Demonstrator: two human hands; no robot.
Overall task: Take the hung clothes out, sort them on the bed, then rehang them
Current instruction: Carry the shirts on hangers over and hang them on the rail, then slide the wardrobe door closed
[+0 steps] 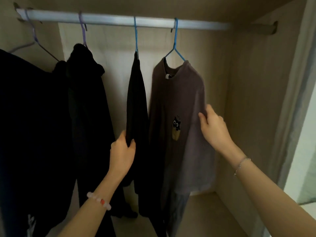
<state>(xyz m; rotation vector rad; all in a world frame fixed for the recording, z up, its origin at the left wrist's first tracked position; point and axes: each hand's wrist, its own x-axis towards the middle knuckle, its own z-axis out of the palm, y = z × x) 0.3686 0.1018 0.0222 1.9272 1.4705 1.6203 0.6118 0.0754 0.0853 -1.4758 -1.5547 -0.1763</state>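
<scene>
Inside the wardrobe [253,82], four garments are hanging from a pale rail [119,20] that is running across the top of the compartment. At the right end, a mauve T-shirt [177,103] with a small cartoon print on the chest is hanging on a blue hanger [175,48], its back edge lying close to the right side panel. The right hand [213,125] is pinching the shirt's right edge at sleeve level, thumb in front and fingers going behind the cloth. Just to the left, a narrow black garment [136,103] is hanging from a second blue hanger [136,36], well clear of the rear panel. The left hand [122,153] is closing around this garment's lower part, thumb on the right side and fingers wrapping its left edge. Further left, a black hooded garment [89,103] is hanging on a purple hanger [83,29], and it is standing directly beside the left forearm, crowding the reach. At the far left, a large dark garment [30,125] is draping over another purple hanger [34,40]; the frame edge is cutting it off, and its type cannot be determined. A beaded bracelet [99,200] is sitting on the left wrist and a thin chain bracelet [241,165] on the right. Poor lighting is merging the three dark garments into one mass, so folds, seams and lower hems are hard to separate. The T-shirt's hem is partly hiding the rear of the wardrobe floor [205,216].
</scene>
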